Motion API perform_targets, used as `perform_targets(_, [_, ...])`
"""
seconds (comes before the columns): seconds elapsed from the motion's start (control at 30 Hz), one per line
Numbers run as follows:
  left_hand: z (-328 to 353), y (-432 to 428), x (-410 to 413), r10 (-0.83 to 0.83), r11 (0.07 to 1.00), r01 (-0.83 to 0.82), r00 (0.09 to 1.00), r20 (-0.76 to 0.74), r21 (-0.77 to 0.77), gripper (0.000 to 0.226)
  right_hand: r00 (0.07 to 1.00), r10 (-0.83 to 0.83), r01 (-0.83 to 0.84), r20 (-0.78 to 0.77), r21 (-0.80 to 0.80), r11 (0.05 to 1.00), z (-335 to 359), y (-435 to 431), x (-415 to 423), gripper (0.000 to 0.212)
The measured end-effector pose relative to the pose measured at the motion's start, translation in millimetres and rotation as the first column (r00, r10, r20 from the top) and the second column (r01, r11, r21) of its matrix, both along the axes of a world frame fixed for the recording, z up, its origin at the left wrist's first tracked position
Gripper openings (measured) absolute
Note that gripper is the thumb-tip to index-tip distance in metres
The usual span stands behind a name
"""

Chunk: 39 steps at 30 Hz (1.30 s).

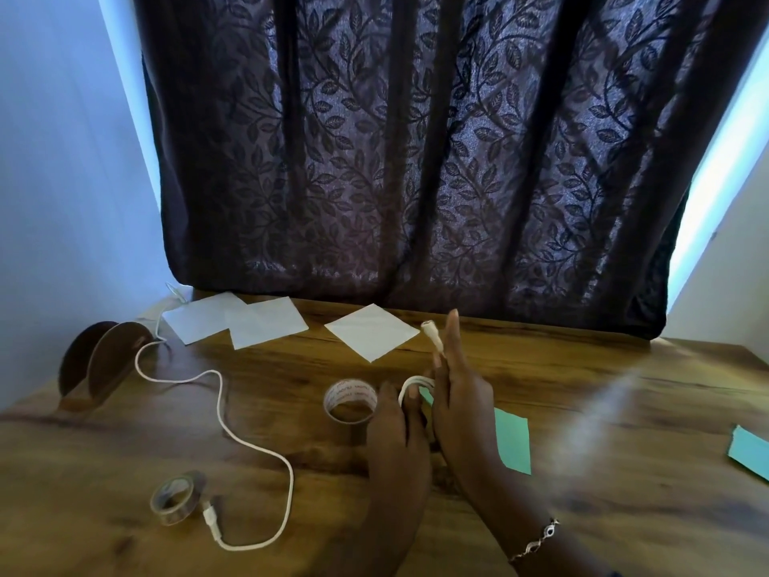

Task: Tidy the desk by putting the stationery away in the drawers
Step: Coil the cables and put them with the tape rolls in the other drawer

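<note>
Both hands meet over the middle of the wooden desk (582, 514). My left hand (395, 435) pinches a looped white cable (414, 387). My right hand (457, 393) stands edge-up with fingers straight, and the cable's plug end (430, 333) sticks up beside its fingertips. A wide roll of clear tape (350, 401) stands just left of my left hand. A smaller tape roll (177, 497) lies near the front left. A second white cable (233, 431) snakes from the back left down to that roll. A green paper (514, 441) lies partly under my right hand.
Three white paper squares (258, 322) (195, 318) (372, 331) lie along the back of the desk under a dark leaf-patterned curtain (416, 160). A wooden half-round holder (102, 364) stands at the left. Another green piece (749, 451) lies at the right edge.
</note>
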<state>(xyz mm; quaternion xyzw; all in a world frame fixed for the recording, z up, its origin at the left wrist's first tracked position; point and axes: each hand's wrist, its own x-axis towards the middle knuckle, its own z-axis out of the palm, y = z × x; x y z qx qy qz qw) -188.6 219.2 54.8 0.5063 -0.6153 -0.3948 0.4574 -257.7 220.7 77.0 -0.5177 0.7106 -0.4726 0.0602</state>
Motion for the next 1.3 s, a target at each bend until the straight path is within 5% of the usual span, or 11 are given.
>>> perform_targets(0.2, [2,0,-1,-0.042,0.998,0.037,0.995,-0.093,-0.059,0.018,0.993,0.008,-0.002,-0.115,0.056,0.998,3,1,0,0.053])
perform_targets(0.37, [-11,-9,-4,0.021,0.985,-0.029,0.999,-0.048,-0.172,0.025,1.0,0.0,0.001,0.007,-0.115,0.993,1,3,3,0.038])
perform_targets(0.53, [-12,-9,-4,0.041,0.954,-0.04,0.999,-0.003,-0.297,0.015,0.997,-0.044,0.036,-0.062,-0.123,0.992,0,-1,-2,0.018])
perform_targets(0.7, [-17,-9,-9,0.053,0.951,-0.052,0.999,-0.004,-0.306,0.012,0.997,-0.048,0.043,-0.063,-0.087,0.995,-2,-2,-4,0.025])
perform_targets(0.9, [-9,-4,-11,0.127,0.979,-0.148,0.981,-0.145,-0.138,0.01,0.989,-0.067,0.061,0.134,0.048,0.997,-2,-3,-8,0.042])
perform_targets(1.13, [7,-11,-2,-0.1,0.957,0.194,0.918,-0.385,0.214,0.025,0.923,-0.04,0.055,0.383,-0.028,0.998,-8,-8,-16,0.039])
perform_targets(1.23, [11,-12,2,-0.099,0.898,0.299,0.851,-0.516,0.322,0.023,0.924,0.126,-0.042,0.361,-0.234,0.971,-12,-7,-17,0.022])
perform_targets(1.3, [12,-15,5,-0.099,0.882,0.336,0.818,-0.567,0.33,0.022,0.946,0.269,-0.205,0.181,-0.309,0.929,-16,-3,-20,0.009])
